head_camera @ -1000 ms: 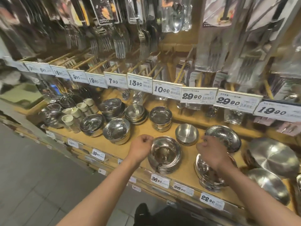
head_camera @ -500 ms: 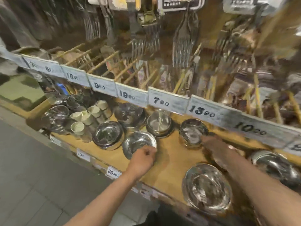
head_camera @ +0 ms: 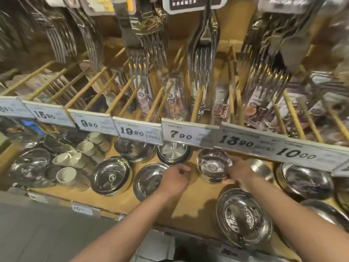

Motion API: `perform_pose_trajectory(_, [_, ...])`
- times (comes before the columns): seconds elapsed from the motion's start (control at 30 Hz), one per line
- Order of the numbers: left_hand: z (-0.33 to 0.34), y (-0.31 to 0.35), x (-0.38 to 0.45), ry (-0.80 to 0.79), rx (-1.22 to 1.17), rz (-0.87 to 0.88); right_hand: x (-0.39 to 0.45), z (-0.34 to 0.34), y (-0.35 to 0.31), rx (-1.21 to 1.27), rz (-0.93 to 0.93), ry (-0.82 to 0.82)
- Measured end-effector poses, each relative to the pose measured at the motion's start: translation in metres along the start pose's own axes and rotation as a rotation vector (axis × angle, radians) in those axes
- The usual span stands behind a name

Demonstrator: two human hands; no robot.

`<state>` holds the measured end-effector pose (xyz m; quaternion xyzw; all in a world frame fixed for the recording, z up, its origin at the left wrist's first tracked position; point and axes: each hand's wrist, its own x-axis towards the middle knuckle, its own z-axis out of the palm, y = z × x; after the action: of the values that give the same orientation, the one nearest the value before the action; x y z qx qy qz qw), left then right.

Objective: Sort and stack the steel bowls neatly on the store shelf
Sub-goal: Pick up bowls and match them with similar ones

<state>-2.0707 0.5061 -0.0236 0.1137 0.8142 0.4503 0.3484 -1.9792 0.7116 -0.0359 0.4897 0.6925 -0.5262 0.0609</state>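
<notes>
Many price tags (head_camera: 186, 133) above bowls (head_camera: 111, 174)

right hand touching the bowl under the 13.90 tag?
Touching. In the head view the right hand wraps the near right rim of the steel bowl, fingertips curled against its wall, with no gap showing.

Open lane on the bare wooden shelf board (head_camera: 200, 193), running between the shallow steel bowl at near centre (head_camera: 149, 180) and the small deep steel bowl to its right (head_camera: 214, 165). Overhead, the white price-tag rail (head_camera: 188, 134) caps the far row (low clearance there). Left side's jammed with cream ceramic cups (head_camera: 66, 174).
</notes>
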Motion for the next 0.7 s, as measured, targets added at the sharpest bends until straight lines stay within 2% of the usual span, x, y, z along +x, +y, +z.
perform_pose_trajectory(0.1, [0.006,0.01,0.006,-0.014,0.063,0.029,-0.011,-0.011,-0.004,0.045,0.015,0.032])
perform_pose_trajectory(0.3, [0.023,0.027,0.029,-0.02,0.274,0.061,-0.05,-0.054,0.0,0.324,0.066,0.095])
perform_pose_trajectory(0.5, [0.05,0.028,0.05,-0.101,0.521,-0.045,-0.097,-0.092,0.023,0.472,0.024,0.234])
perform_pose_trajectory(0.7, [0.062,0.026,0.055,-0.107,0.385,-0.098,-0.117,-0.109,0.051,0.662,0.075,0.255])
